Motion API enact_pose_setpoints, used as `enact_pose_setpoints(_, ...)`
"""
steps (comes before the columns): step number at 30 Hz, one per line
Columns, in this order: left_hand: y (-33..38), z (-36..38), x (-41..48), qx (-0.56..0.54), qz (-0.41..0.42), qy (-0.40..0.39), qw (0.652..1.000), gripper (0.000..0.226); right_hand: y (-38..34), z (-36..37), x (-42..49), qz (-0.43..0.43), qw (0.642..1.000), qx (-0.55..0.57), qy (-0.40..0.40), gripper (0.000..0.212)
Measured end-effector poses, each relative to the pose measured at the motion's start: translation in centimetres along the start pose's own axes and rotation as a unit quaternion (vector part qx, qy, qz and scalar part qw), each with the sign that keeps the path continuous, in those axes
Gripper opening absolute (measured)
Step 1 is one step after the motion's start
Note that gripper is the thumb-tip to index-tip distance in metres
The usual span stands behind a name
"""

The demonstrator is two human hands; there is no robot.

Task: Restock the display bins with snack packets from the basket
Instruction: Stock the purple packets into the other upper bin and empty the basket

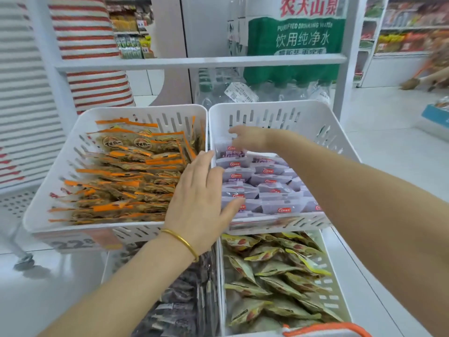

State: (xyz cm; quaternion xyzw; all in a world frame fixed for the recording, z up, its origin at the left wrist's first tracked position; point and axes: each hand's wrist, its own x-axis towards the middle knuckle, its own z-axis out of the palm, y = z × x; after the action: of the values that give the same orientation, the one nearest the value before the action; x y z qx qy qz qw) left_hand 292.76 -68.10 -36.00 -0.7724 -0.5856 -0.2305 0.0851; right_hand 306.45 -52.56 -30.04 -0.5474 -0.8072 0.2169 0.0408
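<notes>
At far left, striped stacks [90, 40] stand behind a white rack. Upper tier, left bin [46, 198]: orange packets [121, 176] lie in overlapping rows up to the front wall, and a price tag [73, 244] hangs on that wall. Beneath it we see dark packets [177, 300] in a lower bin.

Left hand [199, 203], bangle [181, 240] on the wrist, lies flat across the meeting rims of the two upper bins. Its fingers are straight and spread, grasping nothing; thumb and fingertips touch the purple packets [269, 188]. Those fill the front and middle of the right bin [313, 122], stacked flat.

Right hand [247, 139] reaches over them to the back of this bin, fingers bent down onto one purple packet [230, 153] that stands upright. With the motion blur, we cannot tell whether it grips or only touches.

Behind the bins we note a green pack of water bottles [296, 40]. Below the right bin, yellow-green packets [272, 276] lie loose in a lower bin. At the bottom edge, an orange handle [325, 328] sits on a white rim. Far right, shop shelves [408, 27], blurred.
</notes>
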Motion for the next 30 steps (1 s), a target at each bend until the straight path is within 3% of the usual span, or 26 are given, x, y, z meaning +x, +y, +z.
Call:
enact_pose_setpoints(5,2.0,-2.7,-3.9,-0.043,-0.004,0.025,0.999,0.053,-0.8,-0.3,-9.3,-0.046,0.984,0.11,0.129,0.058)
enact_pose_setpoints(9,4.3,-4.1,-11.1,-0.095,0.007,-0.047,0.994,0.051,-0.6,4.3,-20.2,-0.084,0.969,0.157,0.172,0.055)
enact_pose_setpoints(15,7.2,-4.1,-22.3,-0.083,0.015,-0.238,0.967,0.037,1.4,17.9,-29.6,-0.017,0.972,0.235,-0.003,0.038)
enact_pose_setpoints(19,7.9,-3.7,-27.3,-0.021,0.014,-0.361,0.932,0.04,4.3,27.1,-32.5,0.076,0.961,0.228,-0.14,0.036)
enact_pose_setpoints(23,8.0,-3.5,-29.3,-0.004,0.014,-0.393,0.919,0.044,7.5,32.7,-34.0,0.129,0.968,0.108,-0.188,0.038)
enact_pose_setpoints(27,8.2,-2.8,-30.2,0.021,0.031,-0.417,0.908,0.045,9.2,35.7,-35.4,0.163,0.952,0.032,-0.258,0.041)
enact_pose_setpoints(30,8.1,-2.1,-30.4,0.038,0.048,-0.44,0.896,0.048,9.3,37.5,-35.5,0.199,0.948,0.024,-0.247,0.044)
